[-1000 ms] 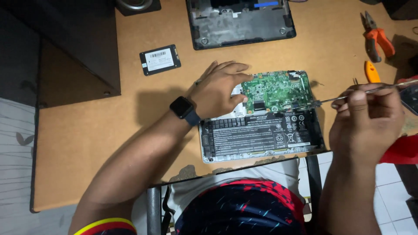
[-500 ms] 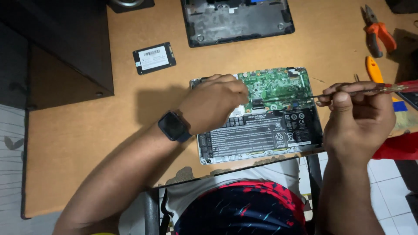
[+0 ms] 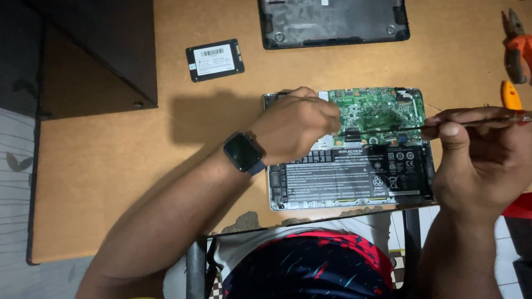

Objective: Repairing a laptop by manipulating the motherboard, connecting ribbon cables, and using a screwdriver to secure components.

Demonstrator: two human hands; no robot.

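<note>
A black drive with a white label [image 3: 214,60] lay flat near the bench's far edge, open wood around it. The opened laptop [image 3: 349,177], its battery bearing a black label, sat at the near edge. The left hand [image 3: 296,124] rested curled on its green board [image 3: 382,111]; the right hand [image 3: 479,152] pinched a thin screwdriver [image 3: 482,123].

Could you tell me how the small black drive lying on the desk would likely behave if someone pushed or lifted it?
The black drive looks flat and rigid, so it would probably slide rather than roll or tip. Its thin slab shape suggests it is light and lifts stiffly.
</note>
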